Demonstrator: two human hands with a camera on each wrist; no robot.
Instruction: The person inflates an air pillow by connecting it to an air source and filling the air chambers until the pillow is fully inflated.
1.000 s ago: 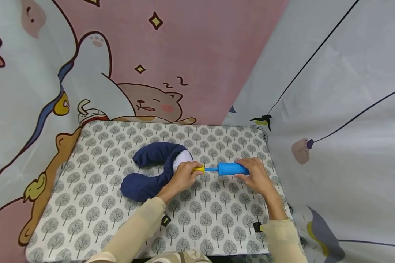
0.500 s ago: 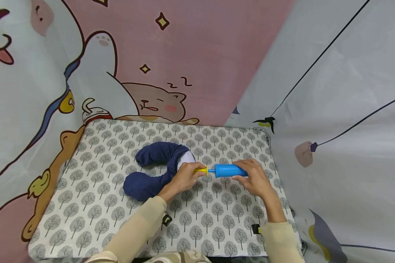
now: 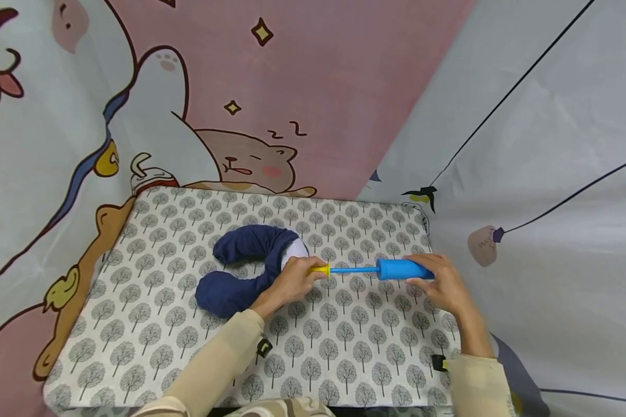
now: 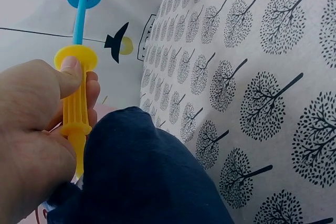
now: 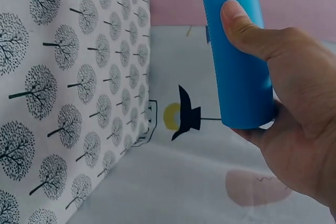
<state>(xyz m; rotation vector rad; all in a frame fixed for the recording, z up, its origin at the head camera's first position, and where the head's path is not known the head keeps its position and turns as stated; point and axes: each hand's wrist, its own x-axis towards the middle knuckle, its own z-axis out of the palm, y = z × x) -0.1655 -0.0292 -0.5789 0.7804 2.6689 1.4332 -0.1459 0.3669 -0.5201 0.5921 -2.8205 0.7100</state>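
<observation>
A hand pump with a blue barrel (image 3: 399, 269) and a yellow nozzle end (image 4: 76, 98) is held level between both hands. My left hand (image 3: 292, 280) pinches the ribbed yellow part, thumb on one side and fingers behind. Around the barrel's far end curls my right hand (image 3: 445, 284); its thumb (image 5: 242, 27) lies along the blue side. A long stretch of thin blue rod (image 3: 353, 270) shows between barrel and yellow part. Just left of the left hand lies a navy U-shaped neck pillow (image 3: 250, 278) with a white patch (image 3: 294, 252). Whether the yellow tip enters the pillow is hidden.
A table (image 3: 313, 370) is covered by white cloth with grey tree prints. Behind it stands a pink cartoon-printed curtain (image 3: 313, 87), and a pale curtain (image 3: 553, 202) rises close along the right side.
My right hand first brought the blue barrel left toward the yellow part, then pulled it right, so more rod shows now. The left hand keeps its hold near the pillow.
</observation>
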